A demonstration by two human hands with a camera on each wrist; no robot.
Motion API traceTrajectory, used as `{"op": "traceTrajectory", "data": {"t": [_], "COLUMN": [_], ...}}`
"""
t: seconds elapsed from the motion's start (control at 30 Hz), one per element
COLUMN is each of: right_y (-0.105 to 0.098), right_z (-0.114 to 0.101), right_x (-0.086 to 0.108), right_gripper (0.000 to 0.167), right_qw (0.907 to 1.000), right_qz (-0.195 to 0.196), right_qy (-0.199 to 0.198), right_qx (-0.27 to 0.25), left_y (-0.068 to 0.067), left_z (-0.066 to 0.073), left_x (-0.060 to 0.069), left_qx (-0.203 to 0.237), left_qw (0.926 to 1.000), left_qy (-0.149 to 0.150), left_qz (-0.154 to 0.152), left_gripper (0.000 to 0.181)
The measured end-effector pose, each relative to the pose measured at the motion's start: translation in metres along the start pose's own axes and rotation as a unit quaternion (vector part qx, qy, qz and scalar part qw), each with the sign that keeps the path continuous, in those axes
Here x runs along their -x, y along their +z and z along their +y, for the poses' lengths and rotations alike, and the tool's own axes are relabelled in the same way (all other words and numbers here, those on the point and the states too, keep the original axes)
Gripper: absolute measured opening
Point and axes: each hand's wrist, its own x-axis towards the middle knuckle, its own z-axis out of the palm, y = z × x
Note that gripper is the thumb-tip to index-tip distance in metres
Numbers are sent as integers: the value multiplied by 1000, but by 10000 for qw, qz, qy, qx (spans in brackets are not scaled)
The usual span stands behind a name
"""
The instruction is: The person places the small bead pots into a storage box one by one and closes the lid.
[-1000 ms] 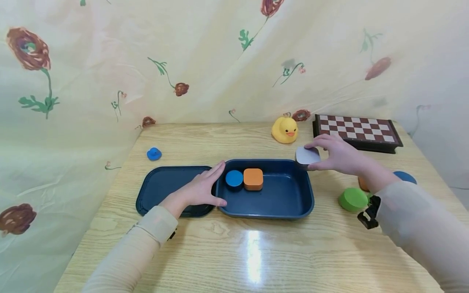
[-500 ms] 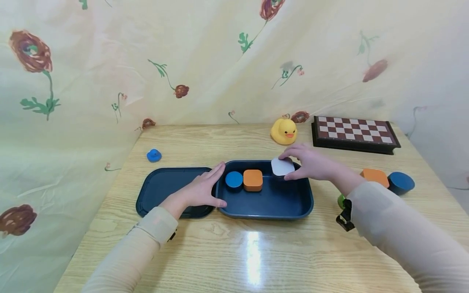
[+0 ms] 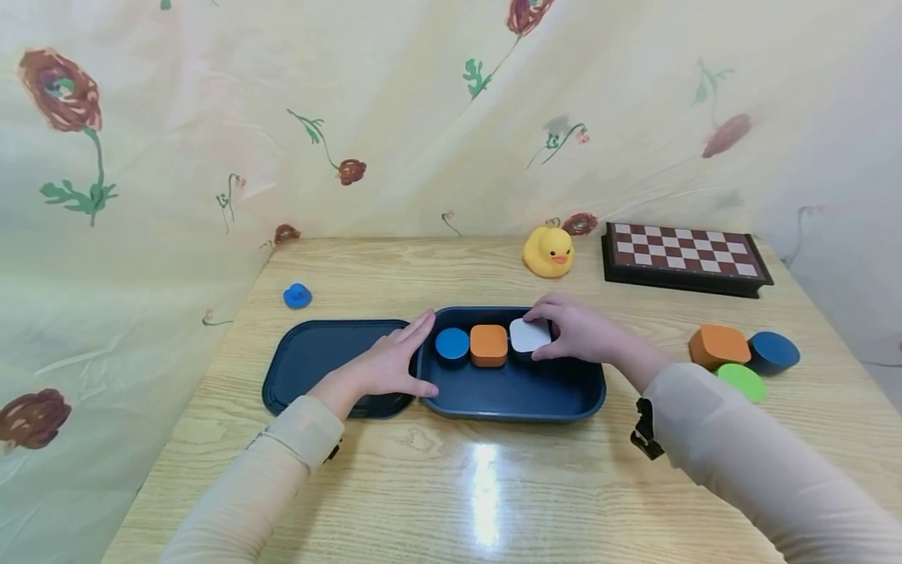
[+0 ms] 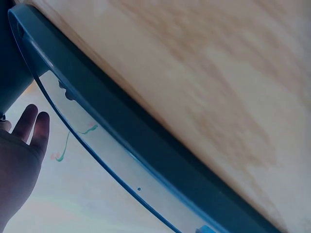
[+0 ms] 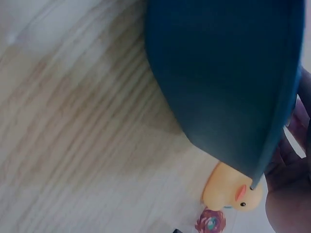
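Wooden table [image 3: 395,501], flowered backdrop [image 3: 409,78], box [image 3: 493,394]

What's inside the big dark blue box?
A round blue block, an orange block and a white-topped block, side by side. The right hand grips the white-topped block and covers part of the box. What lies under the hand is hidden.

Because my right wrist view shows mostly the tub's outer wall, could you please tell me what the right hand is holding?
Observer: The right hand holds a white-topped block in the tub.
Operator: Thank you; what is next to that block?
Observer: In the head view, an orange block is just left of it.
Operator: And what is at the tub's opposite end, please?
Observer: The left hand is there, fingers extended.
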Motion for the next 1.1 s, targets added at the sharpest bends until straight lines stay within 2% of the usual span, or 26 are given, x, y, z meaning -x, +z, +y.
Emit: {"op": "traceTrajectory", "data": {"t": [0.27,0.7,0.93,1.1], "right_y": [9,15,18,16], "right_z": [-2,-2,-2,-4], "right_x": [-1,-2,-1,3], "right_gripper": [52,57,58,64], "right_qw": [10000,9980,9967,9964], "right_qz": [-6,-236,-41,143], "right_qy": [35,-119,-378,-438], "right_qx": [65,574,711,707], "left_y": [0,1,1,0], "left_z": [0,-2,-2,-1], "left_x": [0,0,1,-1], "left_qx": [17,-2,29,3], "left_qw": [10000,10000,10000,10000], "left_qy": [42,33,78,71], "left_qz": [24,0,30,15], "left_gripper": [110,110,110,110]}}
